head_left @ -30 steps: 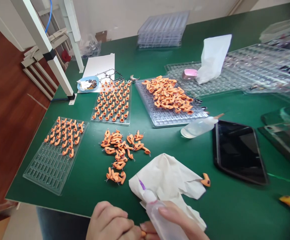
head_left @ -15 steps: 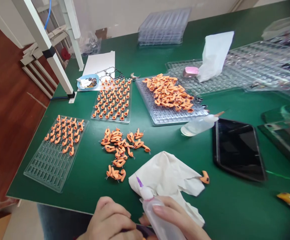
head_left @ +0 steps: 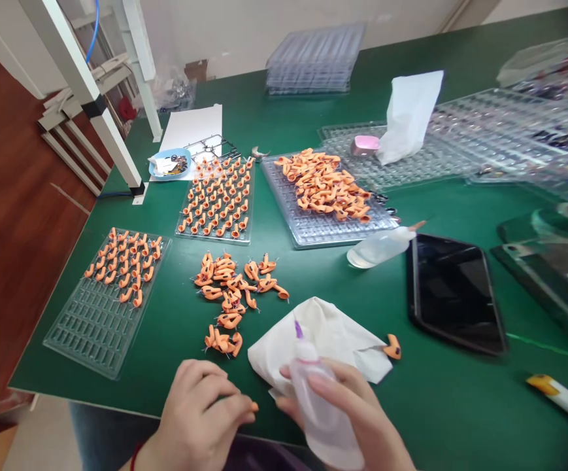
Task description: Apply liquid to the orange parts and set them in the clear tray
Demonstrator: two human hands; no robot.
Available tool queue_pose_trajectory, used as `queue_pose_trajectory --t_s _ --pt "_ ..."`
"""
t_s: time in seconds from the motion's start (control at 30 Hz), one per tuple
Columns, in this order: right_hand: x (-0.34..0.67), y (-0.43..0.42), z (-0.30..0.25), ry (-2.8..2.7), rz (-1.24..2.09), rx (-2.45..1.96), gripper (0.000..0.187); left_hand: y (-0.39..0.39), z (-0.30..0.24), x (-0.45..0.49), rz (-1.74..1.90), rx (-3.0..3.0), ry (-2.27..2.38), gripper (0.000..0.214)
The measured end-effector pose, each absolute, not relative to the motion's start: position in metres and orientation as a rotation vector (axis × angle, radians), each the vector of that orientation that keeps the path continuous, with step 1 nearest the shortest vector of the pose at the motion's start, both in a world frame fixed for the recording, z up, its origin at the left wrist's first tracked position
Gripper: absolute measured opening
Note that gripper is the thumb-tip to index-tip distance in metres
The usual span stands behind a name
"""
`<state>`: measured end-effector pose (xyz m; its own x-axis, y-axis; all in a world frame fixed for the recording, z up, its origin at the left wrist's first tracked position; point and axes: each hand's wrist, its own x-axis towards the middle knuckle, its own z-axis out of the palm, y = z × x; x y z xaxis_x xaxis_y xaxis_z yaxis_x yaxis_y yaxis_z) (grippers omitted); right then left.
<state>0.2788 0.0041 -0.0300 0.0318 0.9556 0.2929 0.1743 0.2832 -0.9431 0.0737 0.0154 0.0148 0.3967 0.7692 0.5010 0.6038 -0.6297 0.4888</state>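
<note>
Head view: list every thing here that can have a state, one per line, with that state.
Left hand: closed, pinching a small orange part.
Right hand: gripping the squeeze bottle, nozzle up.
Second bottle: lying on its side.
White cloth: crumpled.
Near-left tray: partly filled.
Middle tray: nearly full.
Tablet: screen dark.

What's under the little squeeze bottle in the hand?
A crumpled white cloth lies under the squeeze bottle that the right hand holds. The green table beneath the cloth is covered.
</note>
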Motion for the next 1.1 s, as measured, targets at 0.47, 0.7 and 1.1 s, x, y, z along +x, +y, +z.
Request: queue_pose_trajectory --t_s 0.47,0.7,1.1 --pt "0.266 0.015 -0.030 -1.466 0.752 -1.051 0.053 0.019 0.002 0.099 1.105 2.495 1.312 0.018" --pt "0.278 0.010 -0.045 -1.385 0.623 -1.259 0.048 0.016 0.002 0.099 1.260 2.423 1.312 0.011" --pt "0.281 0.007 -0.051 -1.319 0.733 -1.289 0.049 0.012 0.009 0.085 1.302 2.358 1.385 0.012"
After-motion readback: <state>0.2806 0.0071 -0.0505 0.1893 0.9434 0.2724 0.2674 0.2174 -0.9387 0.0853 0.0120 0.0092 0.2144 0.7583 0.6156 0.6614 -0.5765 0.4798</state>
